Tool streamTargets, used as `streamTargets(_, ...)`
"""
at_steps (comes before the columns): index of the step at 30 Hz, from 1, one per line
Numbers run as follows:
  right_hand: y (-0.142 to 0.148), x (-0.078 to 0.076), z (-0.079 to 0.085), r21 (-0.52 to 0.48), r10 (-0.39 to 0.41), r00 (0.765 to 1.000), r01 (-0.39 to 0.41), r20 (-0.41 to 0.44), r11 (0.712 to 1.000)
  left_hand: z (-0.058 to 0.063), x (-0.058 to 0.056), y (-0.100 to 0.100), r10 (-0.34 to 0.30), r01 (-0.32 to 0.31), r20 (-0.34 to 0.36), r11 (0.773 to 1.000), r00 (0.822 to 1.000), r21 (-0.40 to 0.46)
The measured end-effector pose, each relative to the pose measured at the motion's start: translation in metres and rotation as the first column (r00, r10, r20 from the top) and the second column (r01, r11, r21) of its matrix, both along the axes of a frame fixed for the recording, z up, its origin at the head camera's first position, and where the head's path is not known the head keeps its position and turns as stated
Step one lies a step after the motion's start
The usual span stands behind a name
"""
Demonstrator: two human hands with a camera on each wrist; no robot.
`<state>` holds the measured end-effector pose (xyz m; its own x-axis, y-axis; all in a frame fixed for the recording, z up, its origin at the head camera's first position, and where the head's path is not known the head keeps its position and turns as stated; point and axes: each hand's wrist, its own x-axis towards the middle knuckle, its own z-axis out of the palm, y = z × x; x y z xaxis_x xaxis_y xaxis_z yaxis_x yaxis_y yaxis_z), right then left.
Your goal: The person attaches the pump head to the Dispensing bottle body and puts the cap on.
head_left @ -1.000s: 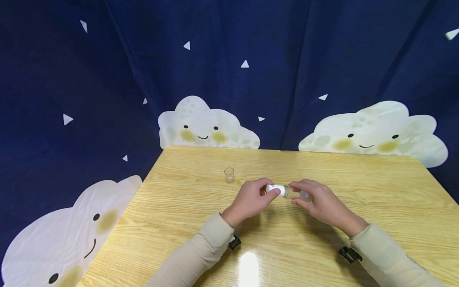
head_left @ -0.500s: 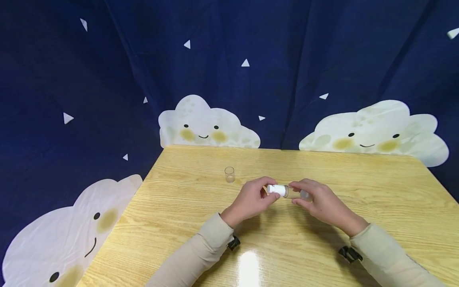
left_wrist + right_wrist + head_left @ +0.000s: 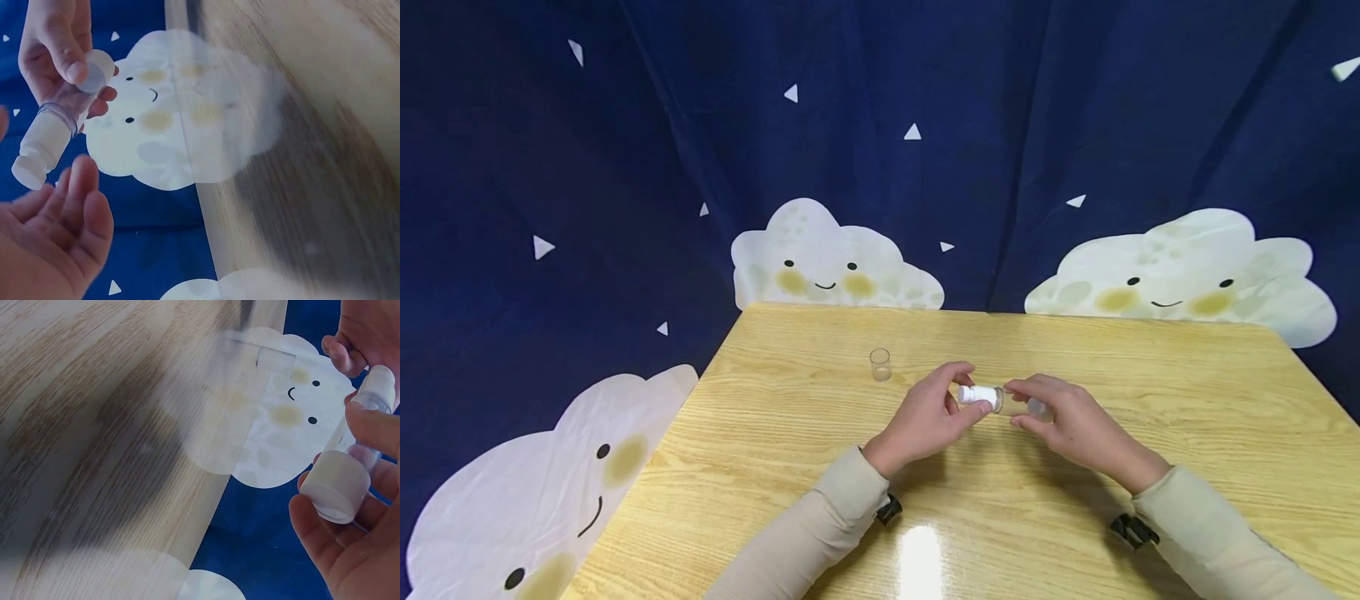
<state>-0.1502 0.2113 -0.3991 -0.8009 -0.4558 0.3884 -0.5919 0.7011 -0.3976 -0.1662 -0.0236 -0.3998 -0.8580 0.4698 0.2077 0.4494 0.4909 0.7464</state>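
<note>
A small clear pump bottle with a white pump top and a white piston in its see-through body lies sideways between the hands. My right hand grips the body, thumb on one side and fingers curled round the other, as the right wrist view shows. Beside the pump end is my left hand, its fingers spread and loosely bent. In the left wrist view this left hand has a gap between its fingertips and the white pump top. A clear cap stands on the table, left of and beyond the hands.
The wooden table carries the cap and reflects light near its front. Behind and to the left hangs a dark blue curtain printed with white clouds and triangles. Black straps sit at the wrists.
My left hand has loosened from the pump end: its fingers have lifted and spread away from the bottle. The right hand keeps the bottle in nearly the same place.
</note>
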Motion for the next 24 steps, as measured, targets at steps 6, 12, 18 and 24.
streamTargets(6, -0.0009, -0.0002, -0.0006, 0.003, 0.002, 1.0, -0.002, -0.02, 1.0, 0.0014, 0.0002, 0.0005, 0.062, -0.061, 0.02, 0.998, 0.998, -0.028)
streamTargets(12, -0.0015, -0.0006, -0.0014, 0.001, 0.018, 0.999, -0.018, -0.037, 1.0, -0.0006, 0.0006, -0.0009, 0.029, -0.029, 0.027, 0.999, 0.999, 0.015)
streamTargets(18, -0.0016, -0.0013, -0.0022, 0.004, 0.027, 0.998, -0.026, -0.054, 1.0, -0.001, 0.0002, -0.0015, 0.015, -0.016, 0.022, 0.999, 1.0, 0.029)
streamTargets(24, -0.0028, -0.0015, -0.002, 0.01, 0.027, 0.999, -0.026, -0.037, 1.0, 0.0004, 0.0005, -0.0026, 0.014, -0.014, 0.027, 1.0, 1.0, 0.017)
